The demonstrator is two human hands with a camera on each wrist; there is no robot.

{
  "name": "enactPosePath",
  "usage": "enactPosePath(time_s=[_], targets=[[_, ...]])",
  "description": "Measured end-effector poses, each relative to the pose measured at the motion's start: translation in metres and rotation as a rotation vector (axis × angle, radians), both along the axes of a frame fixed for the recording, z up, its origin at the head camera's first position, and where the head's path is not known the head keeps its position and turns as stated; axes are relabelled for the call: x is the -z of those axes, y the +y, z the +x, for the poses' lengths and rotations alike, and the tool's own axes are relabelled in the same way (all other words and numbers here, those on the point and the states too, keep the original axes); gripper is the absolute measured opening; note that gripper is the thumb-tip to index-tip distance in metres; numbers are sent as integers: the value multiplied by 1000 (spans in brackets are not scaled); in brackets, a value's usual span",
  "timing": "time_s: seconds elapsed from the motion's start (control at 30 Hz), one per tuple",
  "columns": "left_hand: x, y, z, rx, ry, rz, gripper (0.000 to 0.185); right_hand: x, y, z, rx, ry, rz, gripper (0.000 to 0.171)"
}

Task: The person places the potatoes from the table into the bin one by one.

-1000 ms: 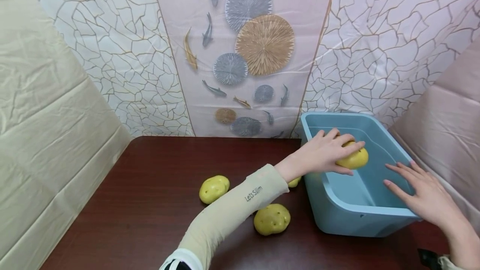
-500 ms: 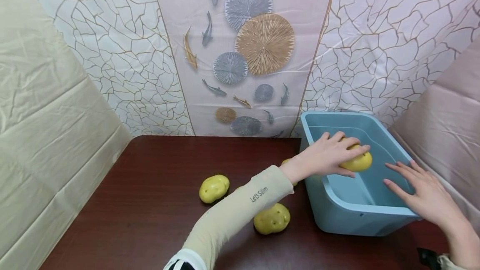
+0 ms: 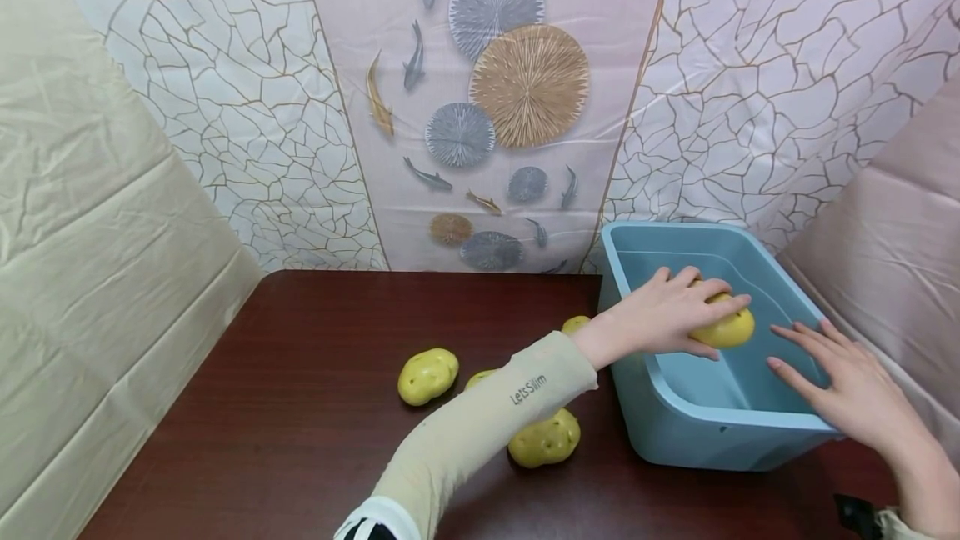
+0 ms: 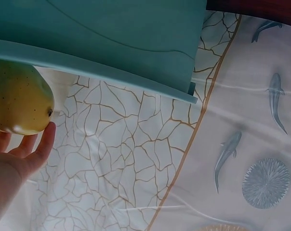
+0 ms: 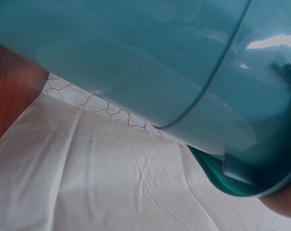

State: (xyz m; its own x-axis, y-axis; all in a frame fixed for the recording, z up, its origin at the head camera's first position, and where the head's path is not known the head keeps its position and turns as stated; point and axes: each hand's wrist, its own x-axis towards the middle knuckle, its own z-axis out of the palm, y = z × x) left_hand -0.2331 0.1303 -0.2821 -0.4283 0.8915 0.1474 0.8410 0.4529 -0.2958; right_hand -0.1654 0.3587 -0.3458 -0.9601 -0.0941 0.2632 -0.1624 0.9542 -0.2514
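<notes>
My left hand (image 3: 671, 315) grips a yellow potato (image 3: 726, 327) from above, over the opening of a light blue plastic bin (image 3: 750, 417). In the left wrist view, the fingertips (image 4: 48, 132) lie against the underside of this potato (image 4: 22, 101), near the bin's rim (image 4: 92, 69). My right hand (image 3: 855, 386) rests at the bin's right front rim with its fingers spread and straight, holding nothing. The right wrist view is mostly filled by the bin's wall (image 5: 136, 62), and only a bit of skin shows beside its rim.
Several more potatoes lie on the dark red table (image 3: 300, 407) left of the bin: one at the left (image 3: 428, 377), one in front (image 3: 546, 440), and others partly hidden by my left sleeve (image 3: 487, 423). A patterned cloth (image 3: 480, 190) hangs behind.
My left hand has drifted a little right and toward me with the potato, farther over the bin. More of the potatoes behind the sleeve shows. The right hand stays put.
</notes>
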Motion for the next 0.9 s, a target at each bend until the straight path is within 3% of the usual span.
enactPosePath(time_s=[0.9], targets=[[6,4,3,19,5,-7,75,0,1,-1,-7,9,1,58]])
